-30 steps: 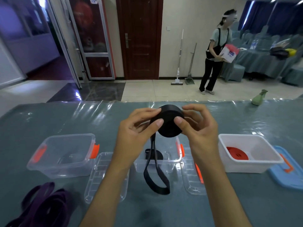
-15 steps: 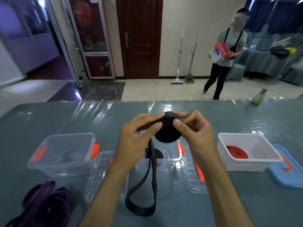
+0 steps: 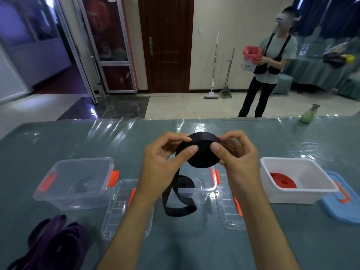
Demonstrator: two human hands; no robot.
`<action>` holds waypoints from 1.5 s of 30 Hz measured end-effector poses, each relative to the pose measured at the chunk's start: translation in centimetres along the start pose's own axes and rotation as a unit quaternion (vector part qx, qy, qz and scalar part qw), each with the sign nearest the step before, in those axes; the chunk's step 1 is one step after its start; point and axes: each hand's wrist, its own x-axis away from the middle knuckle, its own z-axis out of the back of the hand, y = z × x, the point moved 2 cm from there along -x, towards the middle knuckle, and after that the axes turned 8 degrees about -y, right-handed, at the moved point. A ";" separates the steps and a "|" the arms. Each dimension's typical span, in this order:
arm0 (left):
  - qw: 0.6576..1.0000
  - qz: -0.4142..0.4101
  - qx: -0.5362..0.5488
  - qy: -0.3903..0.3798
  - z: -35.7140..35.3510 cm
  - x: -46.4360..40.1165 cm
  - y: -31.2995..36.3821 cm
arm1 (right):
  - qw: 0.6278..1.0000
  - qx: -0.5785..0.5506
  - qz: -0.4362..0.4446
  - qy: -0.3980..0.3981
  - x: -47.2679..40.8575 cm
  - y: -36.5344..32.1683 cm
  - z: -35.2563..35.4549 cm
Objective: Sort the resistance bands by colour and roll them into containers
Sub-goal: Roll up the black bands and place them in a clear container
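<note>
Both my hands hold a black resistance band (image 3: 202,152) wound into a thick roll above the middle clear container (image 3: 206,189). My left hand (image 3: 161,162) pinches its left side and my right hand (image 3: 237,156) pinches its right side. The band's loose tail hangs down in a loop onto the table in front of that container. Another rolled black band (image 3: 185,182) lies inside the middle container. A rolled red band (image 3: 283,180) lies in the white container (image 3: 303,195) on the right. Loose purple bands (image 3: 50,244) lie at the lower left.
An empty clear container with orange latches (image 3: 58,191) stands at the left. Two clear lids (image 3: 118,211) (image 3: 228,207) lie flat beside the middle container, and a blue lid (image 3: 341,205) at the far right. A green vase (image 3: 309,114) stands at the table's far edge. A person (image 3: 266,61) stands beyond.
The hanging tail has become shorter as more band is wound onto the roll. The person in the background has turned and come closer.
</note>
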 end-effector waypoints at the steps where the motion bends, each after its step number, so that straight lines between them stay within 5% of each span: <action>1: 1.000 0.010 0.003 -0.008 0.0 0.1 -0.1 | 1.000 0.001 0.006 0.013 0.0 0.1 0.0; 8: 0.999 0.019 0.002 0.025 0.1 -0.2 -0.2 | 0.998 0.009 -0.035 -0.059 -0.1 0.4 0.2; 14: 0.998 0.035 0.007 -0.061 0.5 -0.3 -1.1 | 1.000 0.000 -0.020 -0.009 -0.1 0.7 0.5; 18: 0.999 0.025 -0.014 -0.014 0.3 0.0 -0.8 | 0.997 0.020 -0.034 -0.063 -0.4 0.7 0.5; 24: 0.999 0.029 0.021 -0.015 -0.1 0.2 -1.1 | 0.999 -0.040 -0.015 -0.009 0.0 0.9 0.3; 30: 0.999 0.017 0.024 0.035 0.2 0.1 -0.8 | 0.998 -0.018 -0.040 -0.053 0.0 1.1 0.6; 36: 0.999 0.037 0.011 -0.025 1.1 0.2 -1.6 | 0.998 -0.001 -0.041 -0.055 0.4 1.4 0.5; 40: 0.999 0.039 0.004 0.003 0.9 0.7 -1.9 | 0.994 0.044 -0.048 -0.092 0.2 1.1 0.4; 45: 0.998 0.051 0.016 -0.019 1.1 0.7 -1.9 | 0.999 0.016 -0.024 -0.044 0.3 1.1 0.0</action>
